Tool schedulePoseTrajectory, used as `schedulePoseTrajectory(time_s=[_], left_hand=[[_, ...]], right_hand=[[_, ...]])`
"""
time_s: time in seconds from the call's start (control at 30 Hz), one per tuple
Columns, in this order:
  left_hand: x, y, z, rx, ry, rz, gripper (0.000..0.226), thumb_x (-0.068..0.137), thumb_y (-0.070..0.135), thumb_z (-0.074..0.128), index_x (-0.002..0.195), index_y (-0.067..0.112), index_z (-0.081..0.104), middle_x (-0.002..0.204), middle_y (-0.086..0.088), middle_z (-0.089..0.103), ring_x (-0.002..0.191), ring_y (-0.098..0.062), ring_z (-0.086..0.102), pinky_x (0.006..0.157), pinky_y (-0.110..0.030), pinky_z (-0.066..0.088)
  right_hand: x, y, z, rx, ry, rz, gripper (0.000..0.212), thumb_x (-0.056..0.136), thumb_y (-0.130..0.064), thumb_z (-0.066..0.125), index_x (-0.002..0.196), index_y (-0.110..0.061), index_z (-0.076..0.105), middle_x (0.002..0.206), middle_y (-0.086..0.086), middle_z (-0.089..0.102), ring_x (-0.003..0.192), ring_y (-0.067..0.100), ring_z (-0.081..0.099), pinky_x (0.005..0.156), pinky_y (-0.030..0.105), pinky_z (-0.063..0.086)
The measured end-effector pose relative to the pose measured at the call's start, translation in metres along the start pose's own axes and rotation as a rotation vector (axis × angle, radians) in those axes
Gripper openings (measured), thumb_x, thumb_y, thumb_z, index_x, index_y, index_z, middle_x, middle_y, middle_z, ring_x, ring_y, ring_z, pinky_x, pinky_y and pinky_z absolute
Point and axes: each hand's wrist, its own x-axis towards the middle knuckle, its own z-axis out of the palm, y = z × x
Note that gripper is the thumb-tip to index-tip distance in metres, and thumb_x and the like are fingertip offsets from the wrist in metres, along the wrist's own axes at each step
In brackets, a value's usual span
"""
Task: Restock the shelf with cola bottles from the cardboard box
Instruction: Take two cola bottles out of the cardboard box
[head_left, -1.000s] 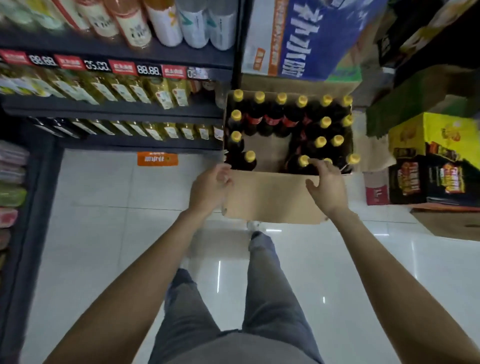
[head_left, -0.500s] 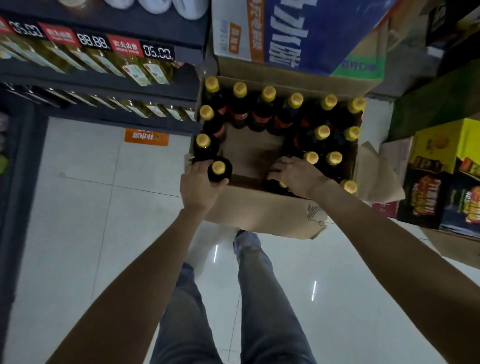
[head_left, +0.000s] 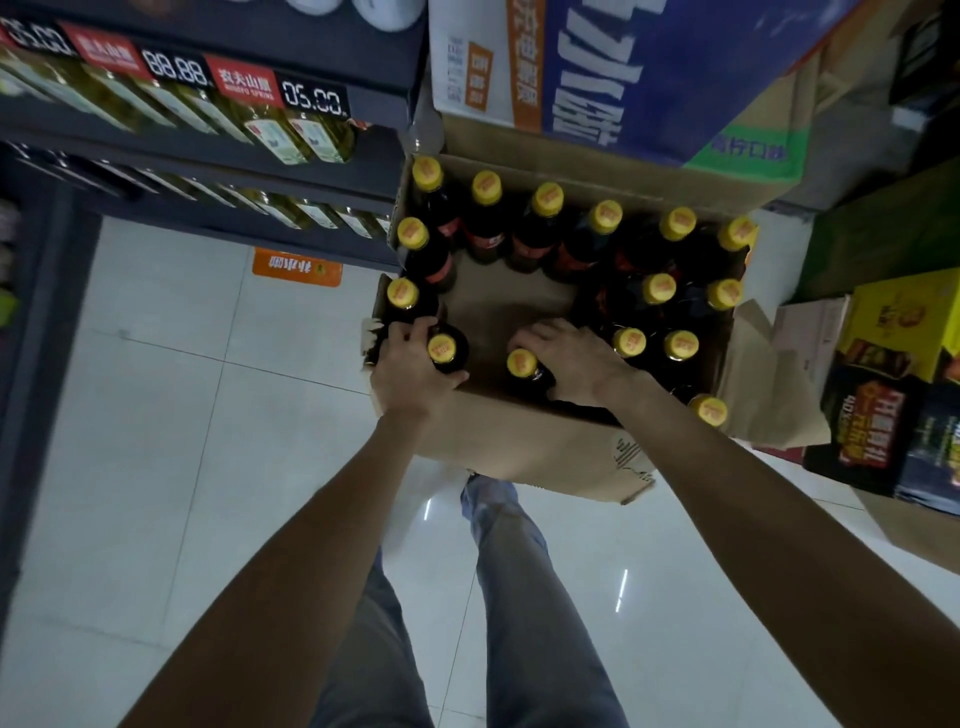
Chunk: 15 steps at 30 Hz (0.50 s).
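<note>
Gripping one cola bottle (head_left: 522, 364) apiece at cardboard box (head_left: 519, 441) near edge: left hand (head_left: 410, 369), right hand (head_left: 574, 358), fingers clamped. Box mostly full; restocking of shelf (head_left: 208, 156) judged barely begun.

Cola bottles (head_left: 547, 199): fifteen yellow caps are showing in all.
Hands: two are reaching in, the left hand (head_left: 410, 366) and the right hand (head_left: 576, 358).
Gripped bottles: two are being held, one per hand.
Free bottles: ten are standing beyond the grips, three to the right of the right-hand grip.
Cardboard box (head_left: 519, 441): one is sitting under both grips.
</note>
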Motion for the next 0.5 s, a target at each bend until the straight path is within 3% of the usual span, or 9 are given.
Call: schedulePoseTrajectory(time_s=[0.07,0.2,0.37,0.5], left_hand=[[0.001,0.002,0.002,0.031,0.002,-0.008,0.071,0.068,0.033,0.082,0.129,0.024,0.048,0.126,-0.008,0.047,0.115,-0.028,0.050,0.081,-0.039,0.048],[-0.001,0.002,0.000,0.039,0.021,0.009,0.066,0.068,0.034,0.082,0.126,0.024,0.051,0.124,-0.007,0.050,0.111,-0.027,0.053,0.080,-0.037,0.048],[-0.019,0.001,-0.025,-0.068,0.095,0.103,0.067,0.059,0.037,0.085,0.120,0.028,0.058,0.115,-0.002,0.056,0.103,-0.024,0.059,0.079,-0.036,0.049],[-0.059,0.000,-0.068,-0.332,0.216,0.205,0.069,0.057,0.039,0.086,0.120,0.024,0.061,0.114,-0.003,0.058,0.104,-0.019,0.059,0.083,-0.033,0.052]], right_hand=[[0.004,0.001,0.001,-0.029,-0.066,-0.021,0.081,0.073,-0.012,0.076,0.138,-0.029,0.031,0.145,-0.001,0.038,0.134,0.025,0.035,0.098,0.041,0.037],[0.008,-0.010,0.003,0.079,0.021,0.005,0.071,0.074,-0.013,0.076,0.131,-0.024,0.035,0.135,0.003,0.050,0.118,0.030,0.053,0.087,0.037,0.043],[-0.029,-0.021,-0.012,0.389,0.341,0.112,0.069,0.074,-0.020,0.079,0.129,-0.017,0.038,0.128,0.008,0.052,0.117,0.030,0.050,0.088,0.042,0.046],[-0.075,-0.045,-0.039,0.476,0.616,0.061,0.073,0.068,-0.021,0.084,0.126,-0.012,0.040,0.119,0.009,0.058,0.111,0.031,0.054,0.088,0.049,0.047]])
